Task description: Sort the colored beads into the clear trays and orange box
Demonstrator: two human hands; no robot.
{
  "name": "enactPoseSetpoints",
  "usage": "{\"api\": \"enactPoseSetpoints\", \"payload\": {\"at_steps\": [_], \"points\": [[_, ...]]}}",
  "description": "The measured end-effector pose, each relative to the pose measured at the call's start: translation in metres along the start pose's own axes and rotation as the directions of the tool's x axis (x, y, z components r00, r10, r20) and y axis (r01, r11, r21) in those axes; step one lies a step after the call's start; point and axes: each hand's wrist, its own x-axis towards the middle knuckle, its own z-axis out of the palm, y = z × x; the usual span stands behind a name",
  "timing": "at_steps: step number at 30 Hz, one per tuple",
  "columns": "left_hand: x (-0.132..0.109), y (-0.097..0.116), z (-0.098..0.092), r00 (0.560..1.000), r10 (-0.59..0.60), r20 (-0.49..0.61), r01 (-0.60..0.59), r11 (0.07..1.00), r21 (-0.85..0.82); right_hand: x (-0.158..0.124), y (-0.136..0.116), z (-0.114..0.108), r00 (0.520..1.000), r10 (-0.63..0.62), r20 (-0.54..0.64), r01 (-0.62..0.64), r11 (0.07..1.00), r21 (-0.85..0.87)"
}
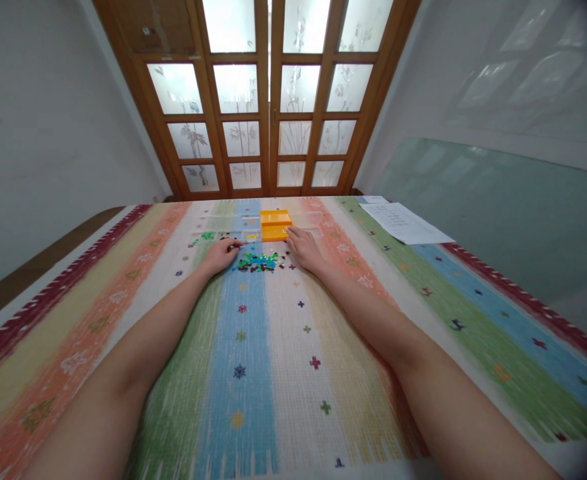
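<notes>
A pile of small green, blue and dark red pieces lies on the striped cloth between my hands. At its left edge is my left hand, thumb and fingertips drawn together; anything held there is too small to make out. Behind the pile stands an orange box, with a few tiny yellow bits near its front right corner. My right hand reaches to that corner, its fingers pressed together at the rim, and what they hold is hidden. Clear trays flank the box; green pieces and yellow pieces sit on the left side.
A striped, patterned tablecloth covers the table. Printed white paper lies at the back right. Beyond the far edge are wood-framed glass doors, and a pale glass panel leans along the right wall.
</notes>
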Motion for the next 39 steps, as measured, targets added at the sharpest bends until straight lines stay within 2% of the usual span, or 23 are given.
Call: {"api": "enactPoseSetpoints", "payload": {"at_steps": [6,13,16,20,27,31,39], "points": [[-0.002,0.013,0.003,0.99,0.137,0.035,-0.14,0.982,0.129,-0.002,-0.001,0.002,0.999,-0.013,0.029,0.013,1.0,-0.001],[-0.003,0.024,0.011,0.969,0.225,0.106,-0.237,0.964,0.122,-0.002,-0.006,0.005,0.998,-0.06,0.029,0.06,0.998,0.009],[-0.004,0.027,0.015,0.963,0.234,0.13,-0.251,0.958,0.136,-0.004,-0.012,0.006,0.994,-0.107,0.034,0.106,0.993,0.047],[-0.006,0.03,0.019,0.963,0.226,0.144,-0.247,0.958,0.148,-0.007,-0.028,0.006,0.97,-0.234,0.07,0.222,0.963,0.152],[-0.006,0.028,0.018,0.969,0.209,0.136,-0.23,0.959,0.167,0.002,-0.043,0.005,0.931,-0.343,0.128,0.292,0.907,0.303],[-0.006,0.024,0.019,0.965,0.224,0.133,-0.245,0.954,0.171,0.013,-0.045,0.014,0.91,-0.378,0.168,0.32,0.901,0.291],[-0.005,0.021,0.019,0.964,0.235,0.125,-0.254,0.954,0.16,0.025,-0.049,0.027,0.912,-0.365,0.187,0.319,0.917,0.238]]}}
